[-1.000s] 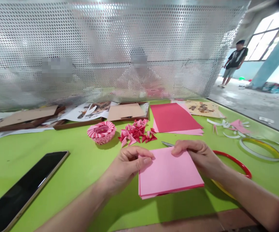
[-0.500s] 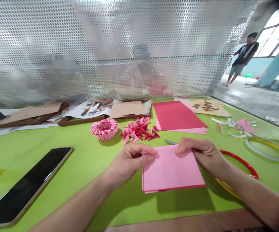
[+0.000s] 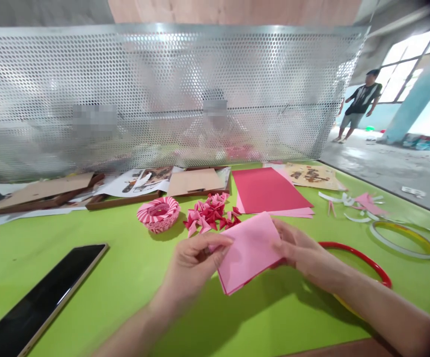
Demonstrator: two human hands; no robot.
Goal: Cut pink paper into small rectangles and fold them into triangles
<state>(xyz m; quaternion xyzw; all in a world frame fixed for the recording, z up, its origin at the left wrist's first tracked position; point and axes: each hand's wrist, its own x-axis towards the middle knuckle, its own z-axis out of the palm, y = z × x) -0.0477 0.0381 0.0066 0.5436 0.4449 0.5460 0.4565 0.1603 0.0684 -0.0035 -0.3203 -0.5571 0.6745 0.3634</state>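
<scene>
Near the front edge of the green table (image 3: 88,277), in my head view, my left hand (image 3: 194,263) and right hand (image 3: 300,253) both grip a small stack of pink paper (image 3: 248,252), pinching it from opposite sides and holding it tilted, with one corner pointing down toward me. The left hand is slightly blurred. Beyond the stack, toward the far edge, sit a woven paper bowl (image 3: 158,214), a pile of folded pink and red paper pieces (image 3: 209,213) and a red sheet (image 3: 269,191). A red hoop (image 3: 359,250) lies just beside my right hand, and a black phone (image 3: 43,297) lies at the left. Past a perforated metal screen (image 3: 162,99), a person (image 3: 361,104) stands on the floor at the far right.
</scene>
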